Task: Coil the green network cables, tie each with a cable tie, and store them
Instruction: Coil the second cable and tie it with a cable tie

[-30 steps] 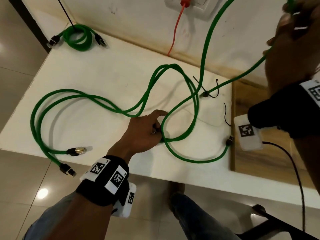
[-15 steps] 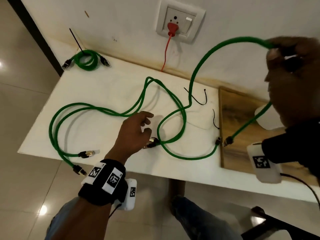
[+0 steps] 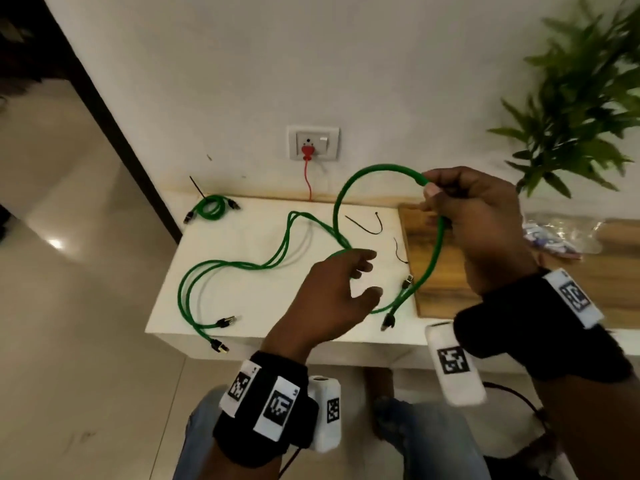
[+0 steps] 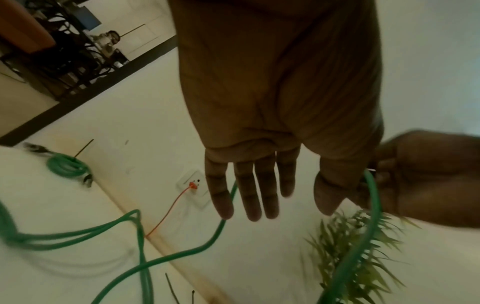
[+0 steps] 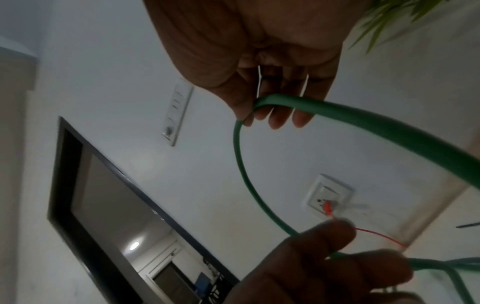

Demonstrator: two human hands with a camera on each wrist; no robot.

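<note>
Now we hold our right hand [image 3: 478, 216] raised above the table [image 3: 242, 299], its fingers [image 5: 283, 115] curled round the green cable [image 3: 363, 171], which arches up from the tabletop and hangs down the far side to a dangling plug [image 3: 388, 322]. Our left hand [image 3: 332, 299] hovers lower, fingers [image 4: 249, 195] straight and relaxed, gripping nothing, just beside the cable's lower run. A second loose green cable [image 3: 194, 282] snakes across the table. One coiled cable [image 3: 211, 207] lies at the back left corner, and a black cable tie [image 3: 367, 225] rests near the wooden board [image 3: 446, 271].
</note>
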